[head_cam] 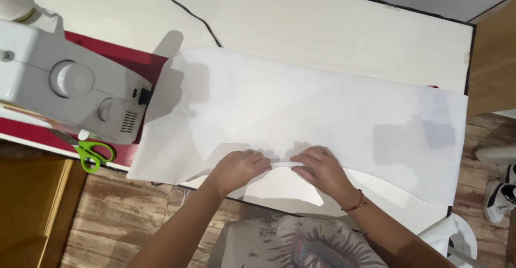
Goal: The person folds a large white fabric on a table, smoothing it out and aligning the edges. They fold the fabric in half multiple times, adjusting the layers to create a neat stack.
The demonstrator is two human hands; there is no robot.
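Your left hand [240, 167] and right hand [320, 168] pinch the white fabric's [301, 106] near edge — long axis left-right, surface [333, 26] open beyond.

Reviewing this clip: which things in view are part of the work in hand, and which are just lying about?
In hand:
- white fabric, spread across the white table
- left hand and right hand, both pinching its near edge

Lying about:
- white sewing machine, at the left
- green-handled scissors, beside the machine
- black cable
- red mat under the machine
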